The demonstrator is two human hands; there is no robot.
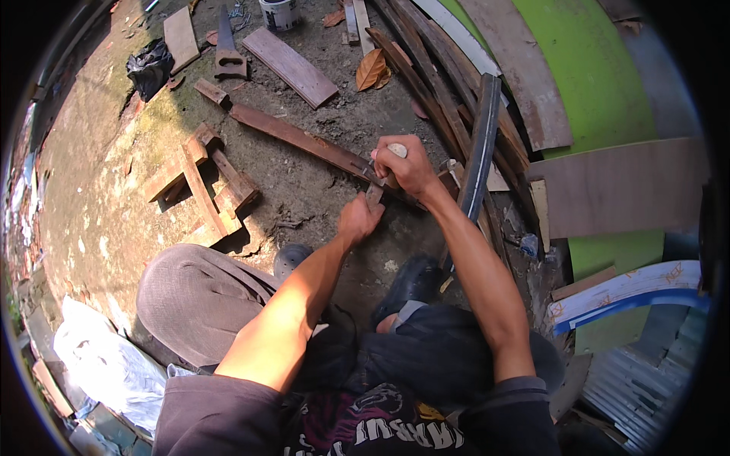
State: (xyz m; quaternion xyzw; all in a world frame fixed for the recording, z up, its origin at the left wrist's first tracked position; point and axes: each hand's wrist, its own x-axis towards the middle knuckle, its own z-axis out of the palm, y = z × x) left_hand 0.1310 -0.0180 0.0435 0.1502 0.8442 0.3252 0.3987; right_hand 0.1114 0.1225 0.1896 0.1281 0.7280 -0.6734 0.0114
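A long reddish-brown wooden plank (300, 143) lies slantwise on the ground before me. At its near right end, my right hand (407, 166) is closed in a fist around a tool handle (398, 150) with a pale rounded end. The tool's working end is mostly hidden, so its kind is unclear. Just below, my left hand (360, 219) grips a small wood piece (373, 195) against the plank's edge. The two hands are close together but apart.
Left of the plank sits a small wooden frame (201, 186). Farther off lie a handsaw (230, 61), a loose board (293, 67), a black plastic bag (150, 68) and a white bucket (280, 14). Long wood strips (437, 76) and a dark metal bar (483, 144) lie right.
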